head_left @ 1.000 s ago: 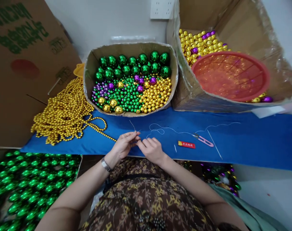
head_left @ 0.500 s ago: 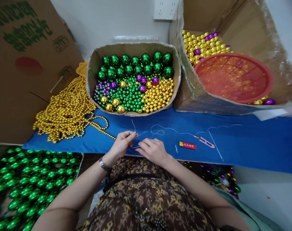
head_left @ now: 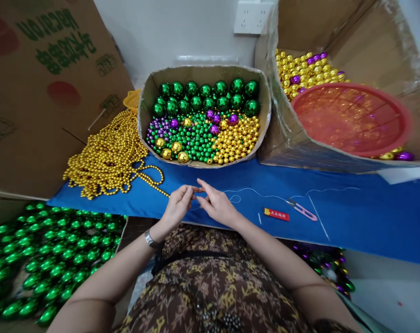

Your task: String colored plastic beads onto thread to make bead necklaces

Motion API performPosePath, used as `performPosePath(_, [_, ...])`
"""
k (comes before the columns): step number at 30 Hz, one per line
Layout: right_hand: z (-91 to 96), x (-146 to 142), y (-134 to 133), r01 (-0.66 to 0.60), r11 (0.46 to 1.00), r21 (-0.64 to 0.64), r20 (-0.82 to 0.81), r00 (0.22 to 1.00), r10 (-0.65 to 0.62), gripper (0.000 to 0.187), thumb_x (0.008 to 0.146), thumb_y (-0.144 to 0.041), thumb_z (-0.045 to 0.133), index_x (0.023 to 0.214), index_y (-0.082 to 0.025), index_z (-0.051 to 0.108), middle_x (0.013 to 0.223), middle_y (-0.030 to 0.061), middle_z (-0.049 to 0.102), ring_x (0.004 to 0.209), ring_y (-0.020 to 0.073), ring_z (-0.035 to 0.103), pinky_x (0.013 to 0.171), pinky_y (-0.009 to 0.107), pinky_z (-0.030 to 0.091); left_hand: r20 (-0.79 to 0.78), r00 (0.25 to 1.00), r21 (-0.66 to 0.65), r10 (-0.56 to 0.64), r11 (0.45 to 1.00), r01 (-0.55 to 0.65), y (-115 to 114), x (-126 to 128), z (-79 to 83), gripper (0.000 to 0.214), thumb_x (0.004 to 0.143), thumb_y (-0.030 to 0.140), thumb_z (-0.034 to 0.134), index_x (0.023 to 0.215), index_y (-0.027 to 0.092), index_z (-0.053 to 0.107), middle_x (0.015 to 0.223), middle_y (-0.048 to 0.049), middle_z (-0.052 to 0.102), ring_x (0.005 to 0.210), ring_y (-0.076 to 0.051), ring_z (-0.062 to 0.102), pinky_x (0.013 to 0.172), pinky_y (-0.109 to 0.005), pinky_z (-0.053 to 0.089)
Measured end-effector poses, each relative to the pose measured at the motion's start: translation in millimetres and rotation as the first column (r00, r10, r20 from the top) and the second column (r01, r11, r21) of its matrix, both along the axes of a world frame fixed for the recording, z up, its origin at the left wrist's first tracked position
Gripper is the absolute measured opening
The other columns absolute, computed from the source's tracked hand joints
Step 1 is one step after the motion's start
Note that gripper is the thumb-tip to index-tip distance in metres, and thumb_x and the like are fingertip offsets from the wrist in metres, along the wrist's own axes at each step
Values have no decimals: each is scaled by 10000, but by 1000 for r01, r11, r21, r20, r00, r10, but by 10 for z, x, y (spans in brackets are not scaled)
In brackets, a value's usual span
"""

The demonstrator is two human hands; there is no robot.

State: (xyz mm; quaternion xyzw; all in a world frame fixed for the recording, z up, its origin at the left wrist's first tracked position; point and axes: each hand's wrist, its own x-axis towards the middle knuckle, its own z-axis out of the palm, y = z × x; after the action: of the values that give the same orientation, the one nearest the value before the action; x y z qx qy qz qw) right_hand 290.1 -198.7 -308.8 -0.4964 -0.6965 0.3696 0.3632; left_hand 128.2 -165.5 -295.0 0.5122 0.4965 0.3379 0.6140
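My left hand (head_left: pixel 178 206) is closed in a pinch on a thin white thread (head_left: pixel 246 188), just above the front of the blue cloth (head_left: pixel 227 175). My right hand (head_left: pixel 217 203) meets it fingertip to fingertip, thumb and forefinger apart around the left pinch. The thread between the fingers is mostly hidden. From beside my right hand it runs rightward in a loose loop toward pink-handled thread snips (head_left: pixel 303 210). The end of a gold bead string (head_left: pixel 150 181) reaches my left hand; whether it is held there cannot be made out.
Behind stands a cardboard box (head_left: pixel 143 115) of green, purple and gold beads. Gold bead strings (head_left: pixel 106 152) pile up at left. A red basket (head_left: pixel 351 120) sits in the right box. A red packet (head_left: pixel 276 214) lies near the snips. Green beads (head_left: pixel 50 259) fill the lower left.
My right hand has risen and turned, its fingers now stretched against the left fingertips. The thread end that stood up from my left pinch no longer shows. The view has shifted slightly left.
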Motion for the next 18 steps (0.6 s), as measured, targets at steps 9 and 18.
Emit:
performPosePath(9, [176, -8, 0, 55, 998, -43, 6, 998, -55, 198, 953, -288, 432, 1039, -189, 579, 803, 24, 635, 747, 149, 604, 733, 279, 452, 50, 998, 57, 47, 997, -50, 46, -34, 43, 339, 848, 476, 585, 1005, 176, 568, 725, 14, 543, 523, -74, 425, 464, -192, 342])
performPosePath(18, [328, 54, 67, -68, 944, -323, -631, 759, -161, 237, 935, -409, 415, 946, -212, 547, 548, -94, 254, 438, 88, 244, 477, 221, 317, -191, 981, 371, -14, 925, 86, 92, -99, 256, 253, 794, 405, 654, 759, 155, 665, 659, -9, 604, 591, -108, 487, 564, -223, 387])
